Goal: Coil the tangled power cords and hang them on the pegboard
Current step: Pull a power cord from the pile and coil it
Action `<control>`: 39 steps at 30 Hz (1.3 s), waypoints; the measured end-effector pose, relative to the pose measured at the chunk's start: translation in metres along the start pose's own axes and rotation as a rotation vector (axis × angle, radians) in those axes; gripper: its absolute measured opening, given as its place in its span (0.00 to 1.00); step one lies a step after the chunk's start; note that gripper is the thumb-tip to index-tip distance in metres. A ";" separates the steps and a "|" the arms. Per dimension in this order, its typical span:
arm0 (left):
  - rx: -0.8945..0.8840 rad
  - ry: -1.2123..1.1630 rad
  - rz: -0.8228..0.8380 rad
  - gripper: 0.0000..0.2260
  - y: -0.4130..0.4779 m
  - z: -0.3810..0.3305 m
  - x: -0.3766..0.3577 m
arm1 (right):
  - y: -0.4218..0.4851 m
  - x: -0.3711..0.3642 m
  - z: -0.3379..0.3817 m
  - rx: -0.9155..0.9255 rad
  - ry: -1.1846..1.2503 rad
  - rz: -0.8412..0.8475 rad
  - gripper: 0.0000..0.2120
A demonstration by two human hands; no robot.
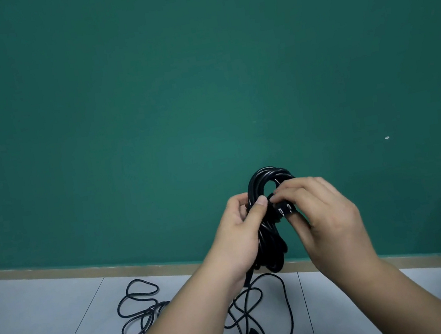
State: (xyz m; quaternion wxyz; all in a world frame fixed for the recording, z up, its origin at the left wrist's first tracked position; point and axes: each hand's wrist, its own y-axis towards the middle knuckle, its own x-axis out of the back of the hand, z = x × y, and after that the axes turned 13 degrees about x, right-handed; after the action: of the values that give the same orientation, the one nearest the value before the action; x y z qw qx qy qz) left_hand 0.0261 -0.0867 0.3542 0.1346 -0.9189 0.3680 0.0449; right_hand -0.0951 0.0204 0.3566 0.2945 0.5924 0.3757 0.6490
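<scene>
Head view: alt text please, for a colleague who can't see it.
Two hands hold a coiled black cord in front of a green wall: the left hand grips the bundle's middle, the right hand pinches a plug at the coil. More black cords lie tangled on the grey tiled floor below.

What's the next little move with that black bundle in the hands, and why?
Probably tuck the plug through or around the bundle's middle to lock it. The left hand grips the coiled cord at its waist, its loops already gathered, while the right hand pinches the plug right beside it. Other cords lie tangled on the floor.
</scene>
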 end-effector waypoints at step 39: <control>0.069 0.302 0.320 0.10 -0.008 0.029 -0.020 | -0.008 0.009 -0.012 -0.492 0.477 -0.007 0.06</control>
State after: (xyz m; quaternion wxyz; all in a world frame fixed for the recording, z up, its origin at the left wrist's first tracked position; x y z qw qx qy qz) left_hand 0.0177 -0.0600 0.3313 0.1007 -0.8400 0.5263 -0.0852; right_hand -0.1087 0.0303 0.3547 0.3345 0.3337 0.2684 0.8395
